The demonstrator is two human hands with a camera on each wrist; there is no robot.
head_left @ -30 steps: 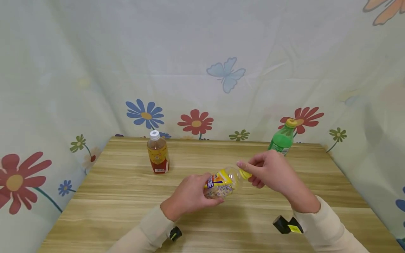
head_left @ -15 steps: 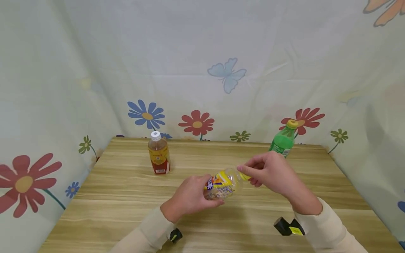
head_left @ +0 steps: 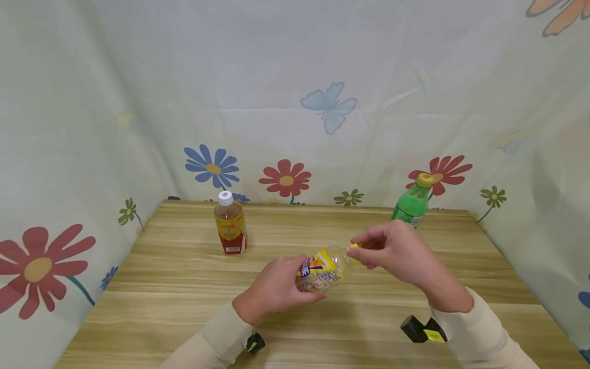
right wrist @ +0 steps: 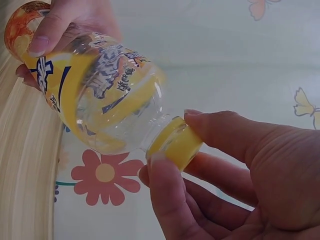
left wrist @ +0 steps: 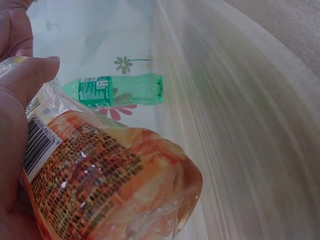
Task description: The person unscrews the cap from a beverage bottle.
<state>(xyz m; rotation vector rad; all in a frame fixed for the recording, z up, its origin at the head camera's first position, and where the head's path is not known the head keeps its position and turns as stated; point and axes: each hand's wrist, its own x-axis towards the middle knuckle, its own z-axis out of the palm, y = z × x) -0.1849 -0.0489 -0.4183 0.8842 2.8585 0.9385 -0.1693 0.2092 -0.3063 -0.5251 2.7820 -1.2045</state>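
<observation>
My left hand [head_left: 281, 284] grips a clear plastic bottle [head_left: 324, 267] with a yellow printed label round its body. The bottle is tilted, its neck pointing right and a little up. At that neck, my right hand [head_left: 392, 251] pinches the yellow cap [right wrist: 179, 144] between thumb and fingers. In the right wrist view the cap sits at the bottle's mouth; whether it is loose I cannot tell. The left wrist view shows the bottle's orange-tinted base [left wrist: 160, 185] and a barcode, with the left thumb across the label.
A bottle of brown drink [head_left: 230, 225] with a white cap stands at the back left of the wooden table [head_left: 184, 287]. Behind my right hand stands a green bottle [head_left: 412, 204] with a yellow cap, its lower part hidden. A flowered cloth [head_left: 258, 102] hangs round the table.
My right hand's fingers have shifted on the yellow cap, the index finger and thumb now showing either side of it. The left hand and the bottle have hardly moved.
</observation>
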